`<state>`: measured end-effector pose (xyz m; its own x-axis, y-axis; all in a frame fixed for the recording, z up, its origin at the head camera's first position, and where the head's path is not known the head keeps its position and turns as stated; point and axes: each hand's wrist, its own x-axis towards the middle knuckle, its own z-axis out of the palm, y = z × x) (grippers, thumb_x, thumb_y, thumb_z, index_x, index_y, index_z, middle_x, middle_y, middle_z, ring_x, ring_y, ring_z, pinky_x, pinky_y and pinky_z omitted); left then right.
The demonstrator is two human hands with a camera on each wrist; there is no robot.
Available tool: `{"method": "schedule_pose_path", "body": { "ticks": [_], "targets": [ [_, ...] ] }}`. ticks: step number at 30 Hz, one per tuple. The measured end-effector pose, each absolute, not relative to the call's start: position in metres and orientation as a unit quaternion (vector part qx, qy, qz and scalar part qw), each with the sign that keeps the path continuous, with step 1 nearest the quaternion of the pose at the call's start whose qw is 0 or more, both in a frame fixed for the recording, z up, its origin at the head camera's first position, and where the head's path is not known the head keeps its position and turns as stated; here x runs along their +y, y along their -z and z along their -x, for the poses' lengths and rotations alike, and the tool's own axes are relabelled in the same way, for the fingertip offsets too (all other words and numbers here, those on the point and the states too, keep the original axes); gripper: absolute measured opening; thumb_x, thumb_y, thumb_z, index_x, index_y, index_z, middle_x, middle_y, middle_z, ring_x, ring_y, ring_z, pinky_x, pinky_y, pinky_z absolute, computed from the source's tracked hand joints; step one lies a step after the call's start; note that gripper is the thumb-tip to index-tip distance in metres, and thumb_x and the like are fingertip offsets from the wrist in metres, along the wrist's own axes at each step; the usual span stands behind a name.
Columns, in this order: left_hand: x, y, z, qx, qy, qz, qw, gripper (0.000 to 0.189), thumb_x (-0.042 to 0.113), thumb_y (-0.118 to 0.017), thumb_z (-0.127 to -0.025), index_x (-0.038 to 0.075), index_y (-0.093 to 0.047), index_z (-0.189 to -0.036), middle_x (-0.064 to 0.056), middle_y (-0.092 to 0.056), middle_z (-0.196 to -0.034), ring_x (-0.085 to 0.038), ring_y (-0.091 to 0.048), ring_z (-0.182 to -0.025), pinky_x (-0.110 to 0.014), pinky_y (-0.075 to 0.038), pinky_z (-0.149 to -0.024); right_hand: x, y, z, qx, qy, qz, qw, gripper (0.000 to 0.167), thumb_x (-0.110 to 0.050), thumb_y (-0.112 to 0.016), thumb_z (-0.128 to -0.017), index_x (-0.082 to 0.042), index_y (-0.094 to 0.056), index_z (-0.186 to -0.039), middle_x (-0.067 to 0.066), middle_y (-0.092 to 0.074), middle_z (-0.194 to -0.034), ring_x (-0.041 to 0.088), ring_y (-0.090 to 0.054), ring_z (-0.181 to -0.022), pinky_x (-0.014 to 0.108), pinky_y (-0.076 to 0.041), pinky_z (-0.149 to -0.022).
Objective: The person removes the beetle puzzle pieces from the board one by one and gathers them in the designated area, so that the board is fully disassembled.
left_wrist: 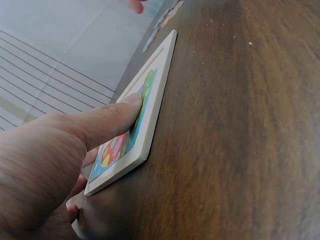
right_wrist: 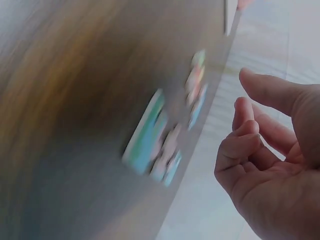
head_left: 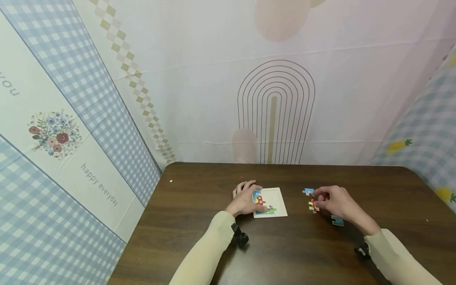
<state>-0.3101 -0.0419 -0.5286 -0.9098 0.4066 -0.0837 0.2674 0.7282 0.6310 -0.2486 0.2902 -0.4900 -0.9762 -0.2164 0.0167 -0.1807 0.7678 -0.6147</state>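
A square puzzle board with a pale wooden frame lies on the table, with colourful pieces fitted along its left and lower parts. My left hand rests over its left side. The left thumb lies straight on the fitted pieces in the left wrist view, and the other fingers are partly hidden past the edge. To the right, my right hand hovers by loose puzzle pieces, fingers loosely curled. A red-and-yellow piece and a blue piece are near its fingertips. No piece shows between the thumb and fingers.
A blue-green puzzle piece lies below the right hand. The brown wooden table meets a patterned cloth backdrop at its far edge. Small pale specks dot the tabletop.
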Motion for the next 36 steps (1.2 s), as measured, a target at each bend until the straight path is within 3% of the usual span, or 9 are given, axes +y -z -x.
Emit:
{"method": "schedule_pose_path", "body": {
  "ticks": [9,17,25,36],
  "targets": [
    [-0.04,0.526,0.309,0.924,-0.314,-0.19,0.105,0.071,0.038,-0.09,-0.089,0.019,-0.061,-0.151,-0.007,-0.034,-0.178,-0.039,-0.02,-0.164,-0.064,-0.018,-0.129,0.228,0.495,0.25,0.934,0.318,0.16,0.025,0.02,-0.01,-0.084,-0.092,-0.001,-0.08,-0.109,-0.002,-0.066,-0.085,0.007,-0.053,-0.076,0.023,-0.044,-0.067],
    [-0.038,0.524,0.308,0.926,-0.31,-0.187,0.105,0.072,0.039,-0.089,-0.09,0.019,-0.06,-0.152,-0.006,-0.034,-0.178,-0.038,-0.021,-0.164,-0.063,-0.018,-0.13,0.185,0.5,0.263,0.932,0.312,0.174,0.068,0.024,-0.008,-0.087,-0.091,0.001,-0.08,-0.112,0.002,-0.069,-0.086,0.013,-0.055,-0.077,0.024,-0.046,-0.067],
    [-0.037,0.531,0.314,0.924,-0.319,-0.184,0.104,0.073,0.037,-0.09,-0.089,0.019,-0.06,-0.152,-0.006,-0.034,-0.179,-0.037,-0.019,-0.165,-0.064,-0.015,-0.131,0.173,0.504,0.268,0.939,0.29,0.176,0.064,0.024,-0.01,-0.091,-0.087,-0.003,-0.082,-0.107,0.003,-0.076,-0.095,0.011,-0.062,-0.083,0.033,-0.057,-0.077],
    [-0.058,0.521,0.318,0.909,-0.323,-0.212,0.157,0.068,0.028,-0.083,-0.096,0.02,-0.057,-0.158,-0.002,-0.029,-0.182,-0.036,-0.016,-0.169,-0.064,-0.013,-0.134,0.165,0.508,0.267,0.935,0.309,0.147,0.089,0.02,-0.007,-0.089,-0.089,-0.005,-0.077,-0.104,0.002,-0.069,-0.091,0.014,-0.057,-0.082,0.031,-0.05,-0.075]
  ]
}}
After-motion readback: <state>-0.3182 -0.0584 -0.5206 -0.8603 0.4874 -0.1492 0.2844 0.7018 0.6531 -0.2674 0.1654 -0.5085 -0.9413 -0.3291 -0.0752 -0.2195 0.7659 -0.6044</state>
